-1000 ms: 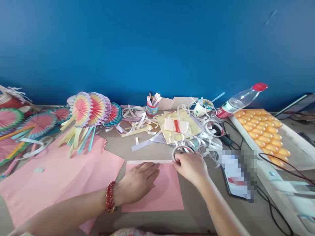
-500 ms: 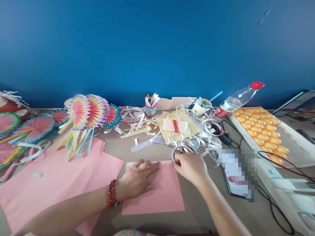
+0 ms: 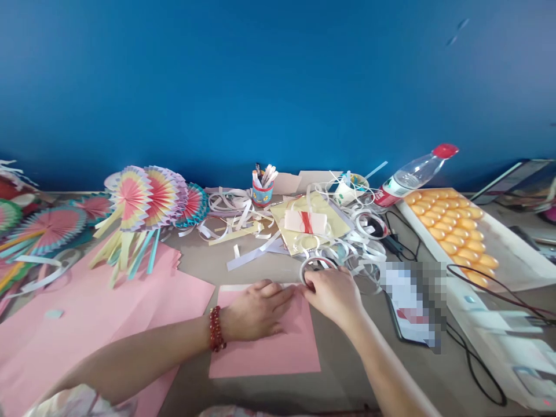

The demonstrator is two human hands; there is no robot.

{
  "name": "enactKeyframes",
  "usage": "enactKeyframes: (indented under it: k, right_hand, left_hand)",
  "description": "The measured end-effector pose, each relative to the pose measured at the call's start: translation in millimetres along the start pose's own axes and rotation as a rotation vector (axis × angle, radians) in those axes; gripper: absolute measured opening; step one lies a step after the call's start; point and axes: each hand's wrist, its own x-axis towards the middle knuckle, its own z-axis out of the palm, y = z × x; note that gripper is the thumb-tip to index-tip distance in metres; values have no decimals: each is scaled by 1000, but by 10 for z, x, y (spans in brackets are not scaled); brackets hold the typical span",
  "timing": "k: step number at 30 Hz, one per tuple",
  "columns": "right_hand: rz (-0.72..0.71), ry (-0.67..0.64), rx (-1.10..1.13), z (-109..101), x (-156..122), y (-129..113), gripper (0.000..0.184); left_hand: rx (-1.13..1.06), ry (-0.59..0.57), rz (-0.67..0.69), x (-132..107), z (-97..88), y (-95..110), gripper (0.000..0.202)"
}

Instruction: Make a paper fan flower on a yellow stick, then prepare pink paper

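Observation:
A small pink paper sheet [image 3: 264, 362] lies in front of me, with a whitish tape strip [image 3: 232, 288] along its far edge. My left hand [image 3: 256, 313], a red bead bracelet at its wrist, lies on the sheet with its fingers stretched out toward the strip's right end. My right hand [image 3: 332, 292] is closed around a roll of tape [image 3: 304, 267] at the sheet's far right corner. The fingertips of both hands are close together there; whether they touch cannot be made out.
Larger pink sheets [image 3: 130, 313] and folded paper rosettes [image 3: 130, 197] lie to the left. Behind are paper strips [image 3: 243, 260], a pen cup [image 3: 262, 195] and a yellow packet [image 3: 291, 240]. A bottle [image 3: 402, 180], phone [image 3: 410, 313], cables and a tray [image 3: 516, 255] stand right.
My left hand has slid right along the sheet, closer to my right hand. The right hand still holds the tape roll at the corner. The whole view has shifted slightly.

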Motion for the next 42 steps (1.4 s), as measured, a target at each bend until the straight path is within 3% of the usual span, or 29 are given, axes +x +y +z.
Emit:
enactKeyframes:
  k: [5, 15, 28, 35, 42]
  right_hand:
    - [-87, 23, 0, -14, -65, 81, 17]
    - [-307, 235, -17, -8, -178, 304, 12]
    - [-262, 268, -91, 76, -166, 231, 18]
    - [-203, 258, -104, 65, -212, 165, 13]
    - [-189, 243, -107, 51, -232, 157, 13]
  left_hand:
    - [-62, 21, -34, 4, 22, -58, 67]
    - [-83, 66, -28, 7, 44, -67, 62]
    - [52, 40, 66, 74, -24, -110, 55]
    - [57, 129, 129, 126, 42, -131, 50]
    - [42, 127, 135, 118, 88, -137, 54]
